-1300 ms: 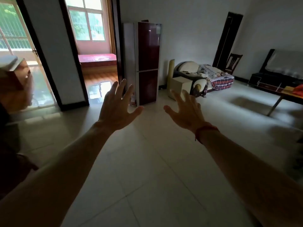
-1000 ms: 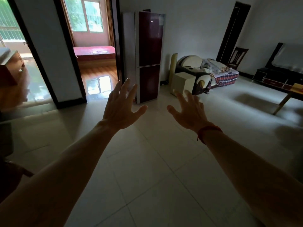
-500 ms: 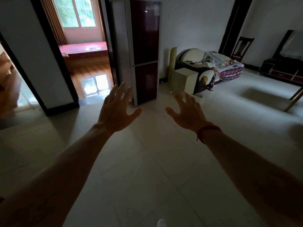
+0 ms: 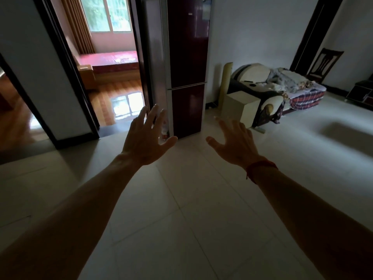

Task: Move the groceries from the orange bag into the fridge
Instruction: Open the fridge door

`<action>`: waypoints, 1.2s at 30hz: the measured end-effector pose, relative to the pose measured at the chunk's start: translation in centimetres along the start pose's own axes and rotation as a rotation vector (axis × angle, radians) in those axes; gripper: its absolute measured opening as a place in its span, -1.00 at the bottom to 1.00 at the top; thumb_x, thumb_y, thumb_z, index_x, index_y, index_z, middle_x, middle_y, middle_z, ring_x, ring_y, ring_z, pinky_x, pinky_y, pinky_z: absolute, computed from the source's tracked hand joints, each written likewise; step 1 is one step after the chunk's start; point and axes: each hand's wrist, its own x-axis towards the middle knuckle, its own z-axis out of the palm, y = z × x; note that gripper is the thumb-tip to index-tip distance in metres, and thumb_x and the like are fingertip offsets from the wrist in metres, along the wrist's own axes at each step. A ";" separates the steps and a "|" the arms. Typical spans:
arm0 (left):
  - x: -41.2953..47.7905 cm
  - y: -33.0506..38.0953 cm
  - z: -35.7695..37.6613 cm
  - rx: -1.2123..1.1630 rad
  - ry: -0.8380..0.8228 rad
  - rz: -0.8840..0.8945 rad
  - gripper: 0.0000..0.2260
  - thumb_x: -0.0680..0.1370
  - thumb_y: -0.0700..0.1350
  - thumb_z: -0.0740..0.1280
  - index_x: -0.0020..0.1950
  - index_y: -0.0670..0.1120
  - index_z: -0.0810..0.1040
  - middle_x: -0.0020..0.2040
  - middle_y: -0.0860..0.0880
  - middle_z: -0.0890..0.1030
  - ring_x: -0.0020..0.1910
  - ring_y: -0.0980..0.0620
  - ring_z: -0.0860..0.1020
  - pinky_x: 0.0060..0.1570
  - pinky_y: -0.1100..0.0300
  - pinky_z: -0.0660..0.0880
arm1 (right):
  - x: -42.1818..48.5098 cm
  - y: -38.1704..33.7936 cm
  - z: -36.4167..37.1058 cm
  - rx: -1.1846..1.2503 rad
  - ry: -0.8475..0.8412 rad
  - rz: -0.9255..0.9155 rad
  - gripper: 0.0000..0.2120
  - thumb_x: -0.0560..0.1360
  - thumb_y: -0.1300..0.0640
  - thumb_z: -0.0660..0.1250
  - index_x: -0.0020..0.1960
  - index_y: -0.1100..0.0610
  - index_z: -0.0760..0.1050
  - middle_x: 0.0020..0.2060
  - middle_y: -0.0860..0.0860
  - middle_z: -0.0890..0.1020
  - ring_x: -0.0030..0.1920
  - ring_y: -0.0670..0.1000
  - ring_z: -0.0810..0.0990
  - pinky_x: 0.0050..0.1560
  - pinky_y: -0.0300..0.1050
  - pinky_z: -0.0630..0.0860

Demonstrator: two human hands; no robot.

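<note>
A tall dark red two-door fridge (image 4: 187, 57) stands against the far wall, both doors closed. My left hand (image 4: 144, 142) is stretched out in front of me with fingers spread, holding nothing, its fingertips overlapping the fridge's lower left corner in view. My right hand (image 4: 235, 142), with a red cord on the wrist, is also spread and holds nothing. Both hands are well short of the fridge. No orange bag or groceries are in view.
A doorway (image 4: 113, 81) left of the fridge leads to a room with a red bed. A cream box (image 4: 239, 108) and a cluttered couch (image 4: 282, 85) stand right of the fridge. A dark chair (image 4: 325, 64) is at the far right. Pale floor tiles (image 4: 181, 219) lie ahead.
The fridge has grown larger and nearer in view as I move towards it. Both hands stay spread and empty. The table at the far right has left the view.
</note>
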 end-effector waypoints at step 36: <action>54.0 -21.9 32.0 0.017 -0.054 -0.059 -0.19 0.49 0.38 -0.02 0.54 -0.17 0.17 0.53 -0.23 0.18 0.51 -0.25 0.15 0.44 -0.16 0.21 | 63.0 13.8 22.1 -0.045 -0.033 -0.042 -0.33 0.51 -0.38 0.00 0.54 -0.13 0.03 0.53 0.16 0.12 0.51 0.19 0.15 0.44 0.23 0.14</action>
